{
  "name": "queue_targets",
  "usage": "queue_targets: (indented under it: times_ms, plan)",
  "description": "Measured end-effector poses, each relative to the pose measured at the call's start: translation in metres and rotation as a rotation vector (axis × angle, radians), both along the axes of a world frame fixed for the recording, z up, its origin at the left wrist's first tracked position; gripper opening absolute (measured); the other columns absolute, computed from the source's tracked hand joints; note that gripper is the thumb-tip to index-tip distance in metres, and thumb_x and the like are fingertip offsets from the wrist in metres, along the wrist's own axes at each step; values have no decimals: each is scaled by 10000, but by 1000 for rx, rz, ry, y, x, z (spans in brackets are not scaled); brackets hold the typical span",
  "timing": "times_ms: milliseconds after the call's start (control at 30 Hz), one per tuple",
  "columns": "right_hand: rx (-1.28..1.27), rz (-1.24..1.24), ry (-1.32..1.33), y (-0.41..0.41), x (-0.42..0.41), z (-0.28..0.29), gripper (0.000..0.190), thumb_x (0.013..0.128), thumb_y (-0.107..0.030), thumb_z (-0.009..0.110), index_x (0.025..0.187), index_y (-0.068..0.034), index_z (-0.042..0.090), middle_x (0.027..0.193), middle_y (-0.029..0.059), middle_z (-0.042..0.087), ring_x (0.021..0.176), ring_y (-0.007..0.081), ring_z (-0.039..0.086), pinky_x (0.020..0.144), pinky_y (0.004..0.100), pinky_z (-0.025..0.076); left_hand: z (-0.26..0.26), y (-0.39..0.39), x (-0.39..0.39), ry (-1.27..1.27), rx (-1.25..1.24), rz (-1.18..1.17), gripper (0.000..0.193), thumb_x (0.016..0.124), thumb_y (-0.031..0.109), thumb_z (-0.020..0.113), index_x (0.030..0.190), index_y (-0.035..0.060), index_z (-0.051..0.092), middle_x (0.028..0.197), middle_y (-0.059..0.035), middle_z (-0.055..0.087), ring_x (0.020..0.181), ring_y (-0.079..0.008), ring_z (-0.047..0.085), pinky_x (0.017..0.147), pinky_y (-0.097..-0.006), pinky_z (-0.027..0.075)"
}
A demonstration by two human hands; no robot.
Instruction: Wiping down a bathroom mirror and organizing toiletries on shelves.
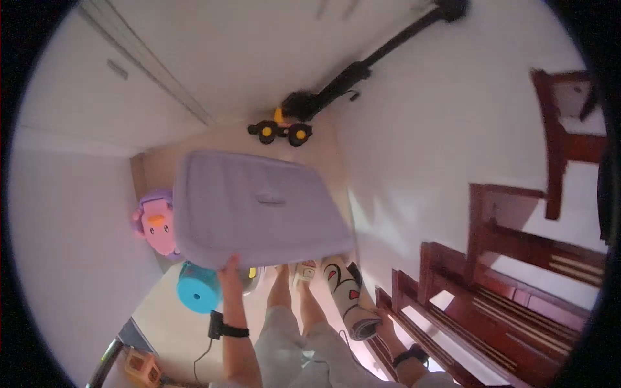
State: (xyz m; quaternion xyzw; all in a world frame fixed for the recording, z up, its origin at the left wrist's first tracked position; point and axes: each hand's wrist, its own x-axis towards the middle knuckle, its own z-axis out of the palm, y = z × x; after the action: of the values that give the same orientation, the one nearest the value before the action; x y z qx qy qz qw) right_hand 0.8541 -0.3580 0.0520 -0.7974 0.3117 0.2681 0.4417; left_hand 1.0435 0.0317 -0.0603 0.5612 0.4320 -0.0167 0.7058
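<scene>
My left hand [231, 272] grips the near edge of a large grey-lilac padded panel [262, 208], shaped like a cushion or lid, with a small slot near its middle. Its fingertips show over the edge. Just left of that hand is a turquoise cylinder [198, 288] with a hole in its end. At the lower right, my right hand [383, 322] is at the near end of a rolled mat [350, 300] with black and red drawings; its fingers are mostly hidden, so its hold is unclear. Both wrists wear black bands.
A pink and purple toy [157, 223] is left of the panel. Beyond it are a toy vehicle [284, 132] with yellow wheels and a black pole-like device [339, 85] against the wall. Dark red wooden stairs [509, 320] rise at right. An orange toy [143, 366] lies lower left.
</scene>
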Motion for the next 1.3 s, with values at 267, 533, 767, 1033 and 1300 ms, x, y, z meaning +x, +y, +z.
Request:
queue_targets:
  times_ms: [267,533,767,1033,1300]
  plan:
    - [14,-123,-136,-47,-91,0,465,618,148,338,1019,-39,483,929,148,560,934,244,542,801,300,413,109,-223,6,-250,376,-778,657,672,42,569,1266,68,289,914,-211,544,831,-382,514,765,-401,413]
    - [-58,151,-126,-42,-115,26,546,591,142,414,1098,-53,469,1126,163,485,1082,308,441,930,350,350,87,-303,18,-511,698,-962,753,646,-16,513,1317,167,225,1306,-149,320,922,-346,488,781,-387,436]
    - [-171,239,-164,-59,-129,27,390,721,75,421,1085,-48,487,1038,178,535,1003,292,509,859,337,396,97,-353,12,-700,622,-812,670,662,-42,490,1286,126,313,1297,-114,343,805,-321,459,778,-350,429]
    - [-173,268,-202,-73,-142,10,415,698,84,407,1079,-53,496,1049,160,536,1012,286,502,871,335,389,36,-380,-15,-375,280,-1294,865,658,86,549,1351,183,41,1347,-134,255,1151,-359,344,942,-571,200]
    - [-183,264,-157,-80,-129,12,430,679,78,398,1073,-62,502,1033,159,544,1000,312,500,861,366,394,48,-402,-3,-204,392,-1647,816,708,148,512,1347,242,13,1357,-125,233,1248,-372,175,962,-602,96]
